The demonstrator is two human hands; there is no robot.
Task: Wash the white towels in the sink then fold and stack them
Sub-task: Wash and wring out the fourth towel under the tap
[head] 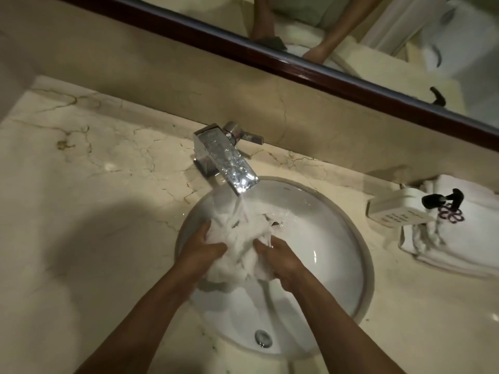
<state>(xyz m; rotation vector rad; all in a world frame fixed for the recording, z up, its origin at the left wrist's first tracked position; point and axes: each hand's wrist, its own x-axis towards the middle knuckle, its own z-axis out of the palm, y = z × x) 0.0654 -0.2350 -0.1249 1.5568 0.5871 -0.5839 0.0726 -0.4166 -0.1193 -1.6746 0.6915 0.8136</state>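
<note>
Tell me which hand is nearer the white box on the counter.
Right. The right hand grips the towel in the sink, on the side toward the white box; the left hand grips the towel's far side.

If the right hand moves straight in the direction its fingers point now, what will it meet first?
Probably the wet towel it already grips; the right hand points up-left into it, toward the left hand. Depth is unclear.
</note>
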